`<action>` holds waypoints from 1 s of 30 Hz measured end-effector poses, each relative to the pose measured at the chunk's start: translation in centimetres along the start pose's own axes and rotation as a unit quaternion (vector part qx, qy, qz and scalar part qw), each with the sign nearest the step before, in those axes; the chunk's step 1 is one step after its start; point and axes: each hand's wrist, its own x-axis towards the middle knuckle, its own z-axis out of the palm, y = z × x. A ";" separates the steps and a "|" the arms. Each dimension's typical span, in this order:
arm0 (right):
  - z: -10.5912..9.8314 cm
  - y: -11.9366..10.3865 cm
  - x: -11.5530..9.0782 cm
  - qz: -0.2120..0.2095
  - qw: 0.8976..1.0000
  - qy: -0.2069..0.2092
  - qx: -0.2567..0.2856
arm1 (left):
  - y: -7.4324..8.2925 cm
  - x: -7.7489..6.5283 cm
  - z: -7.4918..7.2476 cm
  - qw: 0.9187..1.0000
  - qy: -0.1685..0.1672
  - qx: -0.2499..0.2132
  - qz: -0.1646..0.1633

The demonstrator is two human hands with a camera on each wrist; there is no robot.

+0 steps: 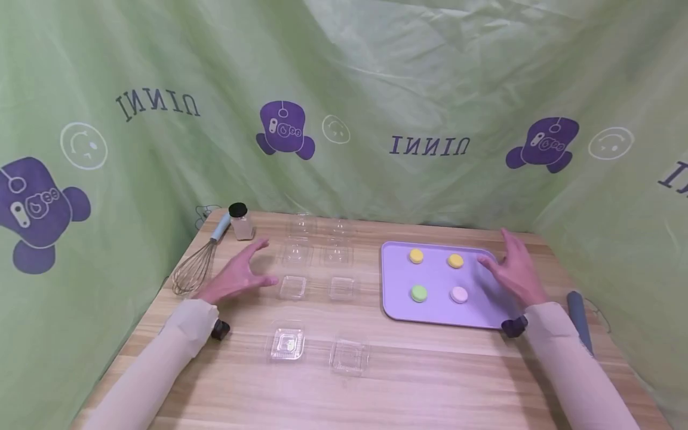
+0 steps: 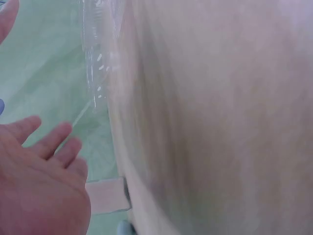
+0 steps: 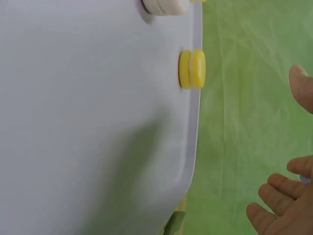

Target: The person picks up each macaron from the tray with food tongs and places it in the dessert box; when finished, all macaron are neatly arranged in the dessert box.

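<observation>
My left hand (image 1: 236, 276) hovers over the table's left side, fingers spread and relaxed, holding nothing. It is nearest to the clear plastic boxes, among them an upper one (image 1: 294, 288) and a lower one (image 1: 287, 343). My right hand (image 1: 516, 269) hangs above the right end of a lilac tray (image 1: 395, 310), thumb apart from the fingers, with nothing in it. On the tray sit two yellow macarons, the left one (image 1: 416, 256) and the right one (image 1: 455, 261), a green macaron (image 1: 418, 293) and a pink macaron (image 1: 459, 294). In the right wrist view a yellow macaron (image 3: 191, 69) shows near the tray's rim.
A whisk (image 1: 196, 269) with a blue handle lies at the table's left edge, beside a black-lidded jar (image 1: 241, 224). A dark blue cylindrical thing (image 1: 579, 322) lies at the right edge. Green printed cloth (image 1: 344, 173) hangs behind and around the wooden table (image 1: 430, 382).
</observation>
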 end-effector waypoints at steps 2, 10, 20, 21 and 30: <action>-0.1 0.3 -0.1 0.018 1.000 0.002 0.008 | 0.2 -0.2 0.2 1.000 -0.007 -0.021 0.000; -0.7 1.8 -0.6 0.066 0.996 0.014 0.055 | 0.4 -0.7 1.0 0.997 -0.018 -0.071 0.012; -1.9 4.7 -1.7 0.112 0.991 0.038 0.062 | 0.2 -0.8 2.5 0.994 -0.040 -0.098 0.002; -2.0 4.9 -1.9 0.125 0.989 0.033 0.066 | 0.2 -0.7 2.6 0.994 -0.041 -0.100 0.000; -2.2 6.9 -3.1 0.177 0.984 -0.027 -0.011 | 0.5 -0.7 2.8 0.993 -0.052 -0.100 -0.019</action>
